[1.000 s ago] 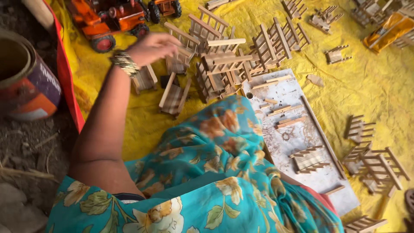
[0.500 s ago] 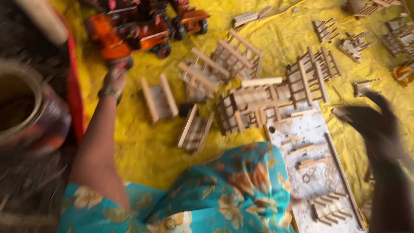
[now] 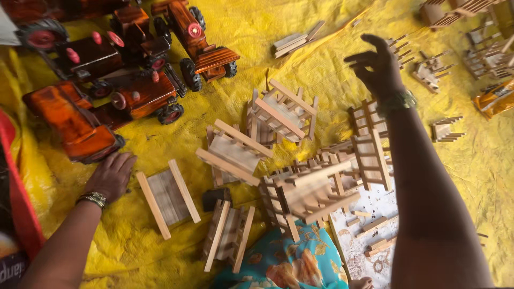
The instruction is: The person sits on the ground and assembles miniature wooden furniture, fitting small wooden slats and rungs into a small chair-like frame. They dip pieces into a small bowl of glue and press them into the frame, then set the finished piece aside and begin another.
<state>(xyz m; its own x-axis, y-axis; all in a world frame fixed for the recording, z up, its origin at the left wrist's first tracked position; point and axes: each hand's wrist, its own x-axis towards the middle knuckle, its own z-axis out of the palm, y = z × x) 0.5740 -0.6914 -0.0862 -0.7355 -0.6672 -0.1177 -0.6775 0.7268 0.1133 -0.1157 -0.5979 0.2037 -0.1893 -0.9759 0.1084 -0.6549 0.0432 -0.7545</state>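
My left hand (image 3: 111, 174) rests flat on the yellow sheet (image 3: 257, 64), fingers spread, just left of a small flat wooden frame (image 3: 167, 197) and below an orange toy tractor (image 3: 72, 126). It holds nothing. My right hand (image 3: 379, 64) is raised over the sheet at upper right, fingers apart and empty, reaching toward small wooden rail pieces (image 3: 428, 69). Between the hands lies a heap of slatted wooden frames (image 3: 308, 187), and two more such frames (image 3: 278, 115) lie behind it.
Several orange and red wooden toy tractors (image 3: 134, 59) stand at upper left. Loose wooden slats (image 3: 297, 40) lie at the top middle. A white board with small wood bits (image 3: 372, 230) lies near my floral blue garment (image 3: 289, 262). More wooden parts (image 3: 482, 48) lie at far right.
The view has swung up and left. My left hand dropped from near the tractor onto the sheet beside the flat frame. My right hand rose and reached farther forward.
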